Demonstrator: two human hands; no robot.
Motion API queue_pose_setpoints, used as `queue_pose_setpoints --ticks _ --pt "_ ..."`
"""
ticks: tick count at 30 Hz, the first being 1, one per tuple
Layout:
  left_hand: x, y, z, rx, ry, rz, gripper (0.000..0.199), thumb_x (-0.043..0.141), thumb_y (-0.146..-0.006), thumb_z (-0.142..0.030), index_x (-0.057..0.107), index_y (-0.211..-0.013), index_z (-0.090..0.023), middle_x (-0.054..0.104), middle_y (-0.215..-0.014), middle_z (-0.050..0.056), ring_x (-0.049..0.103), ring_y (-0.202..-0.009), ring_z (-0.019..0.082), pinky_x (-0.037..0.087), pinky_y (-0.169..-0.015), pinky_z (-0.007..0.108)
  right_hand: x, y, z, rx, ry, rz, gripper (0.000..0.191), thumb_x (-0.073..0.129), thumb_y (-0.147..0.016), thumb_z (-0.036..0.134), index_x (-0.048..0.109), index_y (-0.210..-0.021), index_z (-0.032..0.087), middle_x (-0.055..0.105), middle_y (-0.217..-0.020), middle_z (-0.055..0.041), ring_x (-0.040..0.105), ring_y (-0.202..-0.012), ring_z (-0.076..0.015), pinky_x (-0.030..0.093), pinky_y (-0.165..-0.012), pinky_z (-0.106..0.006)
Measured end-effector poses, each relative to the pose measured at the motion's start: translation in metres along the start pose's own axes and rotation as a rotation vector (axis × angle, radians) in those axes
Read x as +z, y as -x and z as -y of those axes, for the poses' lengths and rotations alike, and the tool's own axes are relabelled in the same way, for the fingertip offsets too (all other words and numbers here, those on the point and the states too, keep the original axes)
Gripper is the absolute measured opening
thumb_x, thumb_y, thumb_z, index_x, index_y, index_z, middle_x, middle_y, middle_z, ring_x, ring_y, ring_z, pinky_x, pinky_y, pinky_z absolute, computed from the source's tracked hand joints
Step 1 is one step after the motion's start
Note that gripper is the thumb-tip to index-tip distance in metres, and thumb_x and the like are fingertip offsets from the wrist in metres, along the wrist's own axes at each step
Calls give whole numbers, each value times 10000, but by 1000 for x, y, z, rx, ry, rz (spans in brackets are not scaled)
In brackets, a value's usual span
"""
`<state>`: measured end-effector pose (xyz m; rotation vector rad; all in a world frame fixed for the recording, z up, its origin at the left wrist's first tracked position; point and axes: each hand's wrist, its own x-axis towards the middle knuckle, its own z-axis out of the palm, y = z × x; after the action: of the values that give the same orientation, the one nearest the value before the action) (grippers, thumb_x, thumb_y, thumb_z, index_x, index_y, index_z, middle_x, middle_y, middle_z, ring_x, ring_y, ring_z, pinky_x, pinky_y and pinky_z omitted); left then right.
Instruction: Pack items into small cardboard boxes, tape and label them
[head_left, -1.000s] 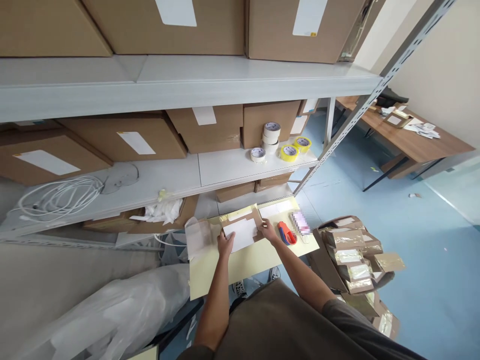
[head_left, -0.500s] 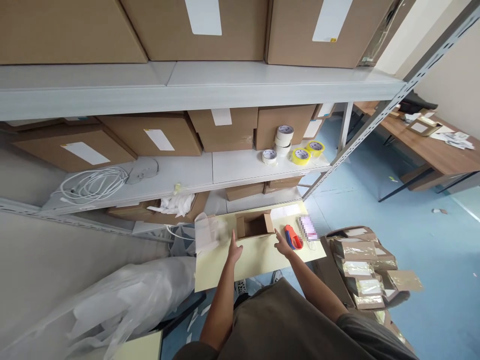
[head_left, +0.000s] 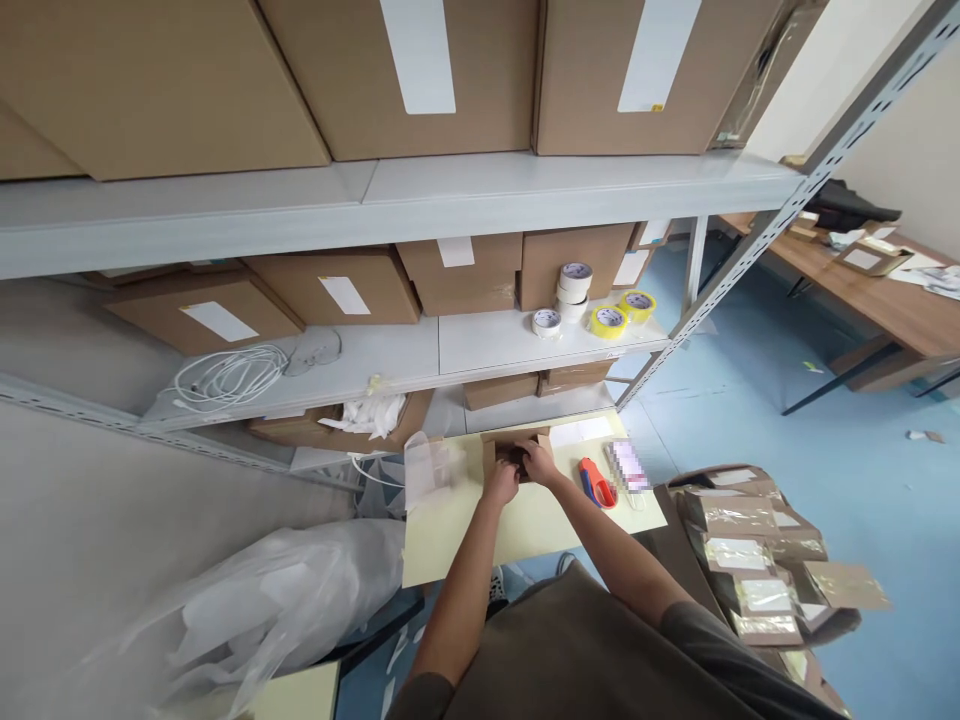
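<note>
A small open cardboard box (head_left: 489,452) stands on the pale yellow tabletop (head_left: 450,535), its top opening facing me. My left hand (head_left: 501,484) is closed over the near left part of its rim, fingers bent inward. Across the near right part lies my right hand (head_left: 538,462), its fingers curled down into the opening and partly hidden. What the fingertips touch inside is too dark to make out. Right of the box lies a red and blue tape dispenser (head_left: 598,484), with a phone-like pinkish item (head_left: 628,466), partly blurred, beside it.
Translucent wrapping (head_left: 429,472) lies at the table's left end. Shelving (head_left: 397,212) ahead carries large cartons, tape rolls (head_left: 574,285) and a coiled white cable (head_left: 231,378). A container of taped cardboard pieces (head_left: 750,550) stands at the right. A plastic-wrapped bulk (head_left: 300,590) sits at the left.
Both hands have moved inward from the sides of the box to its near rim, fingers bending from outstretched to curled into the opening. The camera view has tilted slightly upward.
</note>
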<state>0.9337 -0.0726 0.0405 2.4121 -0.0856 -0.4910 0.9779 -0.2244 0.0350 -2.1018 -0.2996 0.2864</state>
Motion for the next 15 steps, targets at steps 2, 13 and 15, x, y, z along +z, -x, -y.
queue_pose_setpoints --ticks 2,13,15 --pt "-4 10 12 -50 -52 -56 367 693 -900 -251 757 -1251 -165 641 -1459 201 320 -1579 385 290 -1271 545 2 0 -3 -13 84 71 620 557 -755 85 717 -1346 186 699 -1390 -124 566 -1367 -323 375 -1234 -517" --pt "26 28 53 -228 3 -101 504 868 -789 -459 744 -1197 -192 89 -1796 142 172 -1639 363 361 -1224 414 -27 44 -59 184 485 236 1042 819 -722 222 372 -1660 307 84 -1802 -89 128 -1640 -357 280 -1254 -478" --pt "30 26 52 -250 -1 -120 275 816 -855 -378 776 -1077 -220 230 -1772 113 385 -1559 337 410 -1184 405 -31 39 -64 161 485 245 1068 814 -712 217 349 -1667 332 80 -1804 -70 162 -1630 -358 291 -1244 -468"
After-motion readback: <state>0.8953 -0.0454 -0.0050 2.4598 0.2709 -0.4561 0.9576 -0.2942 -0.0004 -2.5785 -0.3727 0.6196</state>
